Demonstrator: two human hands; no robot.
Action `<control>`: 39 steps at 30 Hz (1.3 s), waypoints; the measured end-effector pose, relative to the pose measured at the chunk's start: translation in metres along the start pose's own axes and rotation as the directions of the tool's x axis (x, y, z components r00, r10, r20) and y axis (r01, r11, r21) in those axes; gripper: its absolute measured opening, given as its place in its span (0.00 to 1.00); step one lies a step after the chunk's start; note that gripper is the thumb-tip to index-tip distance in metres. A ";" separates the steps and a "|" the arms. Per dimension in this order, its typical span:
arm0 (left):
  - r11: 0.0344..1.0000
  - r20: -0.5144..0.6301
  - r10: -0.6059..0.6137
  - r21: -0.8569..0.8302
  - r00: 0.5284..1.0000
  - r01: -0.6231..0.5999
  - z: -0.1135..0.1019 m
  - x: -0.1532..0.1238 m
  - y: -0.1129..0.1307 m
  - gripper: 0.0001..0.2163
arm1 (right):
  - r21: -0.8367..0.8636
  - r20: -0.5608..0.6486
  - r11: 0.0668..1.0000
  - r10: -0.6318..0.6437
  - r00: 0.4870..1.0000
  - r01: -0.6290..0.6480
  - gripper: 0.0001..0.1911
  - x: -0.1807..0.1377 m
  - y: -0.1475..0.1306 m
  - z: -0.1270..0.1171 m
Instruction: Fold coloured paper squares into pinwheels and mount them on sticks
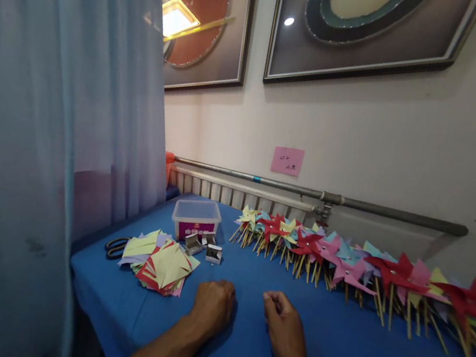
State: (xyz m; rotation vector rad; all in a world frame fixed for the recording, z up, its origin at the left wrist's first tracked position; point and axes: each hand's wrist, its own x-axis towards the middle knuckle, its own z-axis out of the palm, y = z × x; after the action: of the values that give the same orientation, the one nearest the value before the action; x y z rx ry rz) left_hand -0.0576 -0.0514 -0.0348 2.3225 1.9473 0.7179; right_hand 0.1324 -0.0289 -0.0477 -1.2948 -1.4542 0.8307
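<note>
My left hand (214, 304) rests on the blue tablecloth (240, 350), curled into a loose fist with nothing showing in it. A little to its right lies my right hand (283, 324), fingers folded in and thumb along them, also without anything visible. Left of my left hand is a pile of coloured paper squares (168, 263) with slits cut in them. Black-handled scissors (116, 248) stick out from under the pile's left side. Small open boxes (214, 254) stand just beyond my left hand; the nearest contains small dark items.
A clear plastic tub (197, 213) with a purple label stands behind the boxes. Paper pinwheels on sticks (350, 265) lie in a long row along the wall side. A blue curtain (60, 147) hangs at the left. A pipe (392, 213) and radiator (218, 190) run behind the table.
</note>
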 end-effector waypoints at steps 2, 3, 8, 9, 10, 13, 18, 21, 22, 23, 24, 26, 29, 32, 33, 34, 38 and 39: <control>0.999 -0.138 0.000 0.035 0.990 0.005 -0.005 -0.012 -0.010 0.11 | 0.004 0.015 1.000 0.017 1.000 -0.017 0.22 -0.001 -0.001 -0.001; 0.998 -0.233 -0.005 0.064 0.972 0.021 -0.009 -0.020 -0.019 0.11 | 0.004 0.018 1.000 0.025 1.000 -0.025 0.22 -0.001 -0.002 -0.002; 0.956 -0.641 -0.043 0.196 0.766 0.217 -0.036 -0.063 -0.076 0.09 | -0.022 0.019 0.999 0.027 0.999 -0.027 0.21 0.000 -0.004 0.000; 0.947 -0.648 -0.047 0.212 0.761 0.239 -0.039 -0.070 -0.087 0.09 | -0.030 0.020 0.999 0.025 0.999 -0.024 0.21 0.000 -0.005 0.000; 0.943 -0.640 -0.050 0.223 0.767 0.247 -0.042 -0.075 -0.096 0.10 | -0.037 0.020 0.999 0.024 1.000 -0.024 0.21 0.000 -0.006 0.000; 0.945 -0.572 -0.039 0.246 0.820 0.216 -0.043 -0.083 -0.113 0.15 | -0.057 0.013 0.998 0.030 0.999 -0.029 0.21 0.000 -0.007 0.000; 0.958 -0.523 -0.016 0.236 0.852 0.162 -0.041 -0.081 -0.117 0.12 | -0.063 0.015 0.997 0.036 0.999 -0.035 0.21 0.000 -0.009 -0.002; 0.961 -0.559 -0.045 0.202 0.828 0.188 -0.044 -0.077 -0.118 0.12 | -0.055 0.021 0.998 0.035 0.999 -0.034 0.21 -0.001 -0.009 -0.001; 0.962 -0.570 -0.061 0.186 0.819 0.201 -0.045 -0.075 -0.118 0.13 | -0.051 0.022 0.998 0.036 0.999 -0.035 0.21 -0.001 -0.010 -0.001; 0.963 -0.579 -0.083 0.164 0.811 0.215 -0.047 -0.074 -0.119 0.13 | -0.045 0.021 0.998 0.036 0.999 -0.035 0.21 -0.001 -0.010 -0.001; 0.964 -0.582 -0.110 0.134 0.806 0.228 -0.049 -0.073 -0.119 0.13 | -0.037 0.022 0.999 0.036 0.999 -0.035 0.21 -0.001 -0.010 -0.001; 0.967 -0.583 -0.180 0.042 0.792 0.251 -0.055 -0.071 -0.120 0.13 | -0.023 0.022 0.999 0.039 0.999 -0.038 0.21 -0.001 -0.010 -0.001; 0.953 -0.592 -0.304 -0.181 0.747 0.244 -0.067 -0.065 -0.119 0.12 | -0.025 0.028 0.999 0.045 0.999 -0.044 0.21 -0.001 -0.010 -0.002; 0.854 -0.555 -0.482 -0.471 0.679 0.221 -0.077 -0.053 -0.108 0.12 | -0.043 0.011 0.999 0.003 1.000 -0.003 0.20 -0.004 -0.012 0.000; 0.794 -0.507 -0.544 -0.568 0.668 0.216 -0.078 -0.047 -0.101 0.13 | -0.038 0.017 0.999 -0.013 1.000 0.014 0.20 -0.005 -0.012 0.003; 0.727 -0.444 -0.592 -0.655 0.672 0.207 -0.078 -0.040 -0.092 0.13 | -0.017 0.033 1.000 -0.023 0.999 0.023 0.21 -0.007 -0.013 0.007; 0.618 -0.296 -0.539 -0.775 0.789 0.131 -0.062 -0.014 -0.040 0.14 | 0.354 0.187 0.925 0.073 0.980 -0.137 0.28 -0.012 -0.018 0.027; 0.655 -0.294 -0.481 -0.746 0.826 0.116 -0.054 -0.009 -0.025 0.13 | 0.465 0.209 0.863 0.107 0.972 -0.195 0.31 -0.012 -0.019 0.030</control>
State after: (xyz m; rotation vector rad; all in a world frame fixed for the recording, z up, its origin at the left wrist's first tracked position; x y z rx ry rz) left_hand -0.1016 -0.0688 0.0029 1.3743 1.6685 1.7385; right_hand 0.0978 -0.0408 -0.0414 -0.9740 -1.1770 1.3491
